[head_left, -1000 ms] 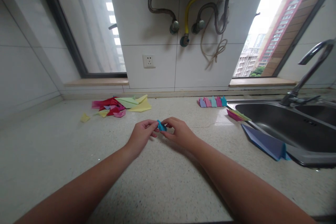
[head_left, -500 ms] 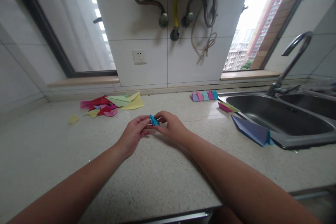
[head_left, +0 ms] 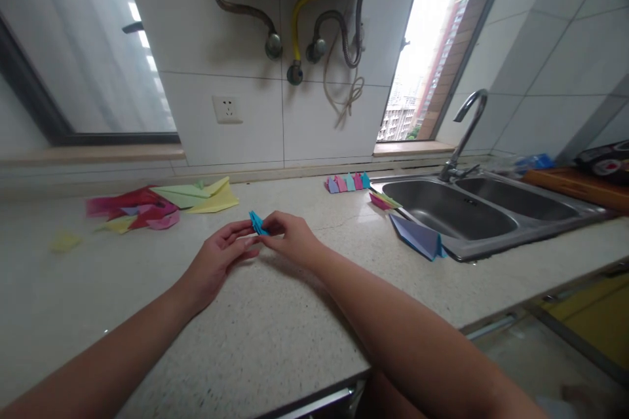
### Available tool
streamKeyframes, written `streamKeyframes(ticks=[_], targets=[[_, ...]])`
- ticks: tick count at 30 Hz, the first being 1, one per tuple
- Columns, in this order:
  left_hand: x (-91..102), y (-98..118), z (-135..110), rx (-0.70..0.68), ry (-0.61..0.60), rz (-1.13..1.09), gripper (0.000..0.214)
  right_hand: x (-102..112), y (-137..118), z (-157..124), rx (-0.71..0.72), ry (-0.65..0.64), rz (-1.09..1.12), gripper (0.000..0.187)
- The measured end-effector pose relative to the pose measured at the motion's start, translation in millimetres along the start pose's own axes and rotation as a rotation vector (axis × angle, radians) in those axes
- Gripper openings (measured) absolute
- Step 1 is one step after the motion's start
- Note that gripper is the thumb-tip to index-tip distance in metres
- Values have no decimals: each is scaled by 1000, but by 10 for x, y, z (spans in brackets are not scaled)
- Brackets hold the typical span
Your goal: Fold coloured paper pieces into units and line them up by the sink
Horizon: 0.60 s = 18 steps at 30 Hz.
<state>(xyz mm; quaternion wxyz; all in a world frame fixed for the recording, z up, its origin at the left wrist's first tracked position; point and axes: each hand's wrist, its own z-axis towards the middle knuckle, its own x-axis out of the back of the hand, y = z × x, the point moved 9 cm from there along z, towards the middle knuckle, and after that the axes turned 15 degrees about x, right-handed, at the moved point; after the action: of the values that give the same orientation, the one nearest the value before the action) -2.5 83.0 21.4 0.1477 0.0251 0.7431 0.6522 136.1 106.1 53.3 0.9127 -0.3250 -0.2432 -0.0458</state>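
A small folded blue paper piece [head_left: 256, 222] is pinched between my two hands just above the speckled countertop [head_left: 275, 334]. My left hand [head_left: 219, 260] curls its fingers under the piece from the left. My right hand [head_left: 289, 239] grips it from the right with thumb and fingers closed. Both forearms reach in from the bottom of the view.
A heap of coloured paper sheets [head_left: 162, 203] lies at the back left. A row of small folded pieces [head_left: 348, 182] stands by the wall. A purple folded paper [head_left: 417, 237] and a pink-green one [head_left: 384, 200] lie beside the steel sink [head_left: 466, 213] with its tap [head_left: 464, 134].
The camera has swung to the right, so more of the sink and right wall shows. My hands still hold the blue piece in the same spot, with the left fingers opened slightly under it.
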Motion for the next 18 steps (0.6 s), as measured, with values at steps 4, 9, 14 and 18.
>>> streamKeyframes(ticks=[4,9,14,18], targets=[[20,-27,30,18,-1,78,52,78,47,4,-53,49,32,20],[54,-63,90,31,34,324,47,595,166,118,-123,253,-8,27],[-10,-102,123,1,3,597,35,1649,445,336,-164,528,-59,35],[-43,-114,150,-13,-22,718,32,2586,810,340,-260,615,-362,38]])
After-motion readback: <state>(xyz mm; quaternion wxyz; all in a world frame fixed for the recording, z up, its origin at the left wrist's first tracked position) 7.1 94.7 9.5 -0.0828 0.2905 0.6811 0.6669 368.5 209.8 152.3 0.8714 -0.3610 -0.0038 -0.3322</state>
